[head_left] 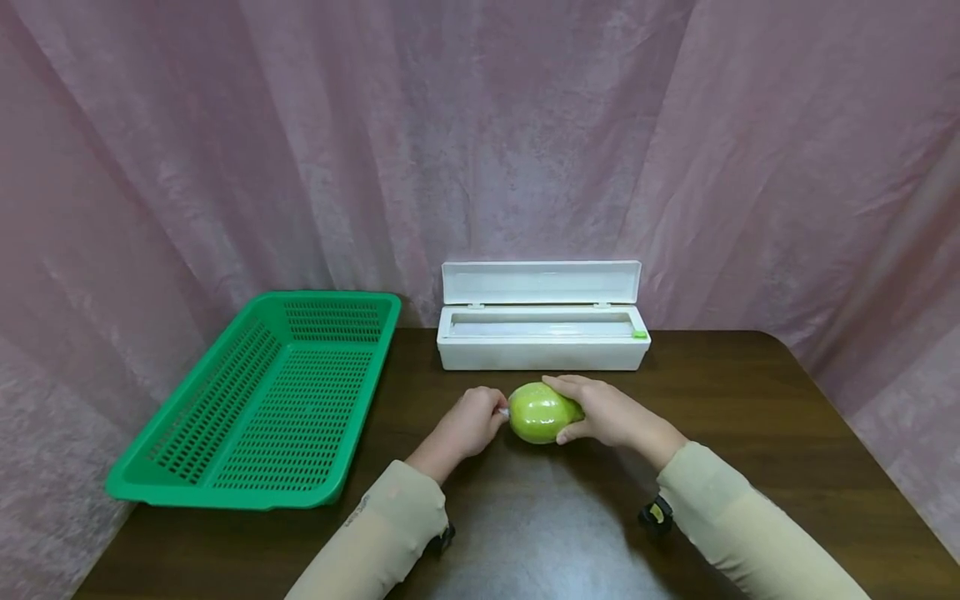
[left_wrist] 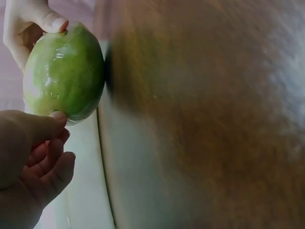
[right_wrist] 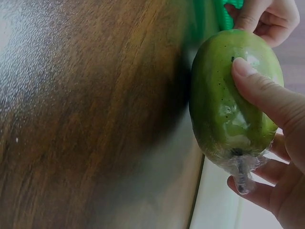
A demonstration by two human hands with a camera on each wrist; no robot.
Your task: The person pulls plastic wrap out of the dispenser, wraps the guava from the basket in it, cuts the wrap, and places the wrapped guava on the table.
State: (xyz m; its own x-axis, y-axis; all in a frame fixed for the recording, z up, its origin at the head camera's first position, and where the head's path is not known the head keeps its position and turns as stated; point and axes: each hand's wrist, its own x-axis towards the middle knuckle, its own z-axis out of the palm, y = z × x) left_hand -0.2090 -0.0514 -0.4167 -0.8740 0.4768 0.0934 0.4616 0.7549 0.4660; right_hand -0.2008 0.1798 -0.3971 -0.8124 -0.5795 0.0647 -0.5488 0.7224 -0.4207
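Observation:
A green mango [head_left: 538, 412], wrapped in shiny clear cling film, is held between both hands over the table. My right hand [head_left: 600, 410] grips its right end, thumb on the near side and fingers round the far side. In the right wrist view, the film is twisted into a tail [right_wrist: 242, 176] at the mango's stem end, beside the right fingers. At the mango's left end, my left hand [head_left: 477, 419] pinches a whitish twist of film [head_left: 504, 411]. The left wrist view has the left thumb [left_wrist: 58, 116] right at the mango's lower end, fingers curled beneath.
Behind the hands stands a white cling film dispenser [head_left: 543, 357] with its lid raised, a film roll inside and a green slider [head_left: 639, 335] at its right. A green slatted plastic basket [head_left: 258, 497] sits at the left of the dark wooden table [head_left: 750, 417]. Pink curtains hang behind.

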